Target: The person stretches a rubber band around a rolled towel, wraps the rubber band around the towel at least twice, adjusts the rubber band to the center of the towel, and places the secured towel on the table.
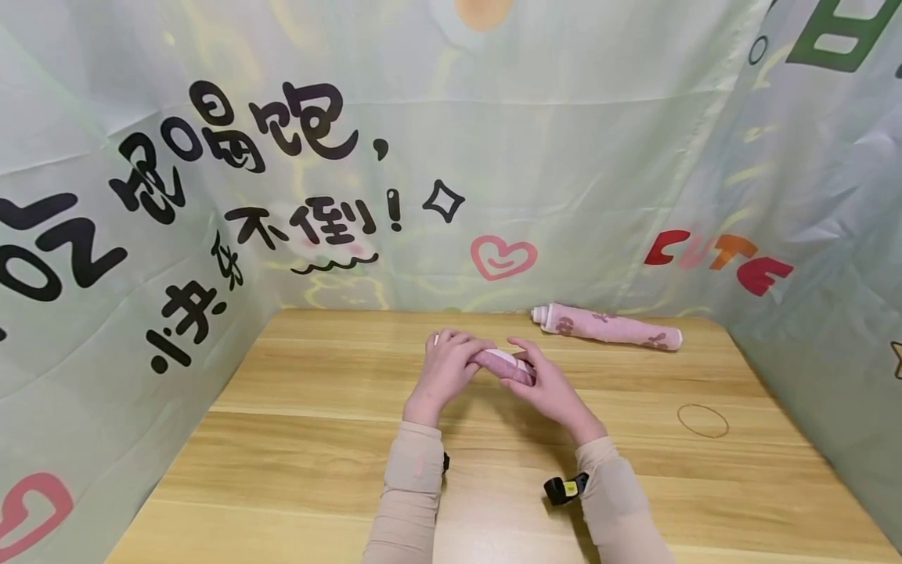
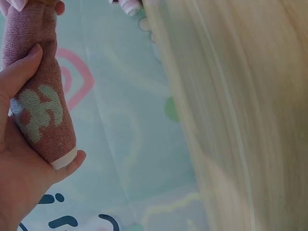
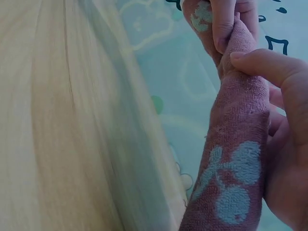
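Both hands hold a rolled pink towel (image 1: 506, 365) above the middle of the table. My left hand (image 1: 451, 368) grips its left part, thumb laid along the terry cloth in the left wrist view, where the roll's pale end (image 2: 64, 159) shows beside the palm. At the other part, my right hand (image 1: 548, 385) has fingers and thumb around the roll. A pale leafy pattern marks the towel (image 3: 236, 178) in the right wrist view, and the cloth narrows where the left fingers pinch it close to the right thumb. In the head view the left hand covers much of the roll.
A second rolled pink towel (image 1: 609, 327) lies along the table's back edge, right of the hands. Nearer on the right lies a thin rubber band (image 1: 703, 421). Printed fabric walls (image 1: 592, 180) stand around the wooden table (image 1: 303, 454).
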`<act>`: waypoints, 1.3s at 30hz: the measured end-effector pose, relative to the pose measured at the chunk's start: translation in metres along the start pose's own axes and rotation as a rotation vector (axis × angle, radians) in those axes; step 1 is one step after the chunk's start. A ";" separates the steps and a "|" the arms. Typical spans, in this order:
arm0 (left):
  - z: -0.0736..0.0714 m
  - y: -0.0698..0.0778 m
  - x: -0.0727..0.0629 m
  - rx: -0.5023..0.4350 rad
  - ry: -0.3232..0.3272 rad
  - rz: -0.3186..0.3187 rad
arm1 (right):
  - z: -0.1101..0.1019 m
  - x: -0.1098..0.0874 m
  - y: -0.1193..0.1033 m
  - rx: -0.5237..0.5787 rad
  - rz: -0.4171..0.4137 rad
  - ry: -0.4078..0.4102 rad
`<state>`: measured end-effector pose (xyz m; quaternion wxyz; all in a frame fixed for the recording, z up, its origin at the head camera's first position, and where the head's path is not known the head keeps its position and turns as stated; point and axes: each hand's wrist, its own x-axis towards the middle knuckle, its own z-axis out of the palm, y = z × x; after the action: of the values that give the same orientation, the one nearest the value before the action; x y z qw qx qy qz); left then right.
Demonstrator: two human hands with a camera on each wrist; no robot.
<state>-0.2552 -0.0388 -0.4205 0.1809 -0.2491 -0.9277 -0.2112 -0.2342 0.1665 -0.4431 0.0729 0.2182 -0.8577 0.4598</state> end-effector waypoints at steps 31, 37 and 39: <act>-0.004 -0.001 0.000 0.008 0.052 -0.020 | -0.022 -0.006 0.010 -0.065 0.121 -0.097; -0.006 0.002 0.000 0.013 -0.053 -0.079 | -0.017 -0.004 0.011 -0.140 0.040 -0.024; -0.006 0.003 -0.001 0.018 -0.093 -0.098 | -0.015 -0.004 0.012 -0.171 0.005 0.005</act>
<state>-0.2520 -0.0397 -0.4149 0.1291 -0.2112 -0.9481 -0.1998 -0.2371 0.1856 -0.4446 0.0921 0.2081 -0.8941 0.3857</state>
